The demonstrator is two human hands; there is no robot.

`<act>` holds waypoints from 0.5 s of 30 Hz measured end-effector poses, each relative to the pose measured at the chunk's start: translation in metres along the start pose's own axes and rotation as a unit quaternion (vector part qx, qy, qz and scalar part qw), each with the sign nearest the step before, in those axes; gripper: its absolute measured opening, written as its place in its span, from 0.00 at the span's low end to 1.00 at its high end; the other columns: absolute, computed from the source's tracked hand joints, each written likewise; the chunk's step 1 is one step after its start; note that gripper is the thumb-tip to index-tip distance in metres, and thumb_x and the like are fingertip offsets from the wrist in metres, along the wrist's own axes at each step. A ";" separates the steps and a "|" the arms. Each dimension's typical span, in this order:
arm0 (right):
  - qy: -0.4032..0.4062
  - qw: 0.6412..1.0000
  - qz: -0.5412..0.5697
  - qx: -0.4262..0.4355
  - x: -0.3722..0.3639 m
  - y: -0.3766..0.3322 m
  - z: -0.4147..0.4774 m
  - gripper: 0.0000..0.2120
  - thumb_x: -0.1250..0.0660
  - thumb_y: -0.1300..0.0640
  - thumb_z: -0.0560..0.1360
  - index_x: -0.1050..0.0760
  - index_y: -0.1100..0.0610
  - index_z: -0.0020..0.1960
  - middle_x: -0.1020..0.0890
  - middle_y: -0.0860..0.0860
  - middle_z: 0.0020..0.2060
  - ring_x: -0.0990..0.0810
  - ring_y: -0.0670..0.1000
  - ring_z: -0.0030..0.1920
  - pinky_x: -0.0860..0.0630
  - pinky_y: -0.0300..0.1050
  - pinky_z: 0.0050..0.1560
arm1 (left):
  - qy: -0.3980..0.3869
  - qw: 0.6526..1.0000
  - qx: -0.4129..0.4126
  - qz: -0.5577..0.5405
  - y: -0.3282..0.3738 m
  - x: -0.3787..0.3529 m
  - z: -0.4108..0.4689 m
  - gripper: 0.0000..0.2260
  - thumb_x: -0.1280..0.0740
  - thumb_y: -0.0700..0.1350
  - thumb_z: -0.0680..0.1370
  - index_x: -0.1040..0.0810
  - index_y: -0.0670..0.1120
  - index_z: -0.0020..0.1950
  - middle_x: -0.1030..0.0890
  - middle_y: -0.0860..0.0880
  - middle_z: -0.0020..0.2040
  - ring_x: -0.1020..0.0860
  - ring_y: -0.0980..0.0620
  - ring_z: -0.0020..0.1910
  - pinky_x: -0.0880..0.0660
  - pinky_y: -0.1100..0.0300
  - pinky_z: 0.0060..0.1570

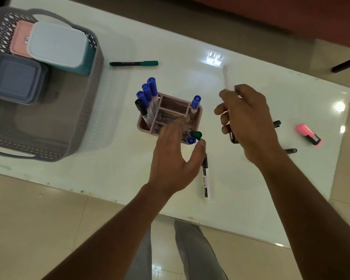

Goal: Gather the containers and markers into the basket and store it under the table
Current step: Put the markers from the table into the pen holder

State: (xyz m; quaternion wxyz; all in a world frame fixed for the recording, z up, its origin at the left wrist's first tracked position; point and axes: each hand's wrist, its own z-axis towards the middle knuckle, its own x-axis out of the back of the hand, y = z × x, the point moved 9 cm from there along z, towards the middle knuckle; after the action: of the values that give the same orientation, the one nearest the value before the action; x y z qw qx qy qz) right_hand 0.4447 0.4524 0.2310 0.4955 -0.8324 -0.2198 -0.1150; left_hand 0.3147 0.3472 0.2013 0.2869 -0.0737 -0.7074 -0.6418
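Markers stand capped in a mauve plastic compartment holder [170,116] mid-table — four at its far-left corner, others along the near edge. Left hand [175,158] hovers over the holder's near side, fingers spread, gripping nothing. Right hand [249,122] is raised, closed around a blurred white marker [228,79] and a black one. Grey lattice basket [85,122] at left holds three smooth lidded containers [57,45]. A pink highlighter [308,134] lies on the glossy white table [251,199].

Right hand [249,122] grips a white marker [228,79]; left hand [176,156] spreads over the pen holder [170,114].
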 end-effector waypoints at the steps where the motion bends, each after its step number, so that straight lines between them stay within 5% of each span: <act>1: -0.018 0.996 0.081 -0.046 -0.002 0.008 -0.003 0.07 0.41 0.55 0.80 0.25 0.55 0.51 0.19 0.52 0.37 0.24 0.49 0.33 0.23 0.46 0.34 | 0.005 1.000 -0.001 -0.013 -0.002 0.002 0.000 0.21 0.37 0.51 0.77 0.30 0.44 0.67 0.23 0.47 0.63 0.25 0.51 0.61 0.23 0.55 0.57; 3: -0.063 0.984 0.123 -0.109 -0.003 0.019 -0.009 0.06 0.42 0.59 0.80 0.28 0.54 0.54 0.18 0.53 0.40 0.23 0.49 0.34 0.23 0.44 0.31 | 0.010 0.999 0.019 -0.044 -0.009 0.004 0.003 0.20 0.40 0.50 0.77 0.29 0.42 0.67 0.24 0.47 0.64 0.26 0.51 0.63 0.24 0.57 0.58; 6: -0.126 0.980 -0.086 -0.129 0.003 0.022 -0.016 0.08 0.36 0.62 0.77 0.27 0.54 0.55 0.17 0.54 0.40 0.24 0.43 0.22 0.32 0.33 0.21 | 0.012 0.996 0.055 -0.073 -0.018 0.005 0.008 0.17 0.42 0.45 0.78 0.29 0.44 0.66 0.24 0.50 0.65 0.26 0.54 0.63 0.26 0.65 0.58; 9: -0.157 0.956 -0.241 -0.052 -0.002 0.003 -0.014 0.08 0.33 0.61 0.75 0.21 0.56 0.53 0.19 0.53 0.32 0.26 0.42 0.18 0.34 0.32 0.17 | 0.016 0.992 0.073 -0.102 -0.024 0.005 0.014 0.17 0.43 0.40 0.77 0.27 0.41 0.65 0.24 0.53 0.62 0.26 0.60 0.60 0.25 0.66 0.57; 12: -0.177 0.934 -0.310 -0.013 -0.019 -0.013 -0.007 0.07 0.32 0.59 0.75 0.19 0.59 0.51 0.16 0.56 0.34 0.19 0.49 0.28 0.21 0.42 0.32 | 0.016 0.988 0.081 -0.134 -0.030 0.001 0.019 0.18 0.43 0.39 0.77 0.28 0.40 0.67 0.25 0.50 0.64 0.25 0.56 0.61 0.22 0.57 0.58; 15: -0.199 0.920 -0.336 -0.025 -0.038 -0.018 0.003 0.07 0.33 0.59 0.76 0.21 0.62 0.50 0.16 0.57 0.37 0.14 0.54 0.37 0.19 0.46 0.43 | 0.002 0.986 0.079 -0.146 -0.028 -0.006 0.021 0.20 0.44 0.40 0.78 0.28 0.41 0.69 0.26 0.51 0.65 0.25 0.55 0.63 0.21 0.53 0.59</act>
State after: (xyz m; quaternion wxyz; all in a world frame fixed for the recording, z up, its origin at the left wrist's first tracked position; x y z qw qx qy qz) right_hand 0.4031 0.4530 0.2282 0.3529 -0.7271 -0.5782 -0.1120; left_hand 0.3001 0.3645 0.1737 0.1966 0.0551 -0.7584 -0.6190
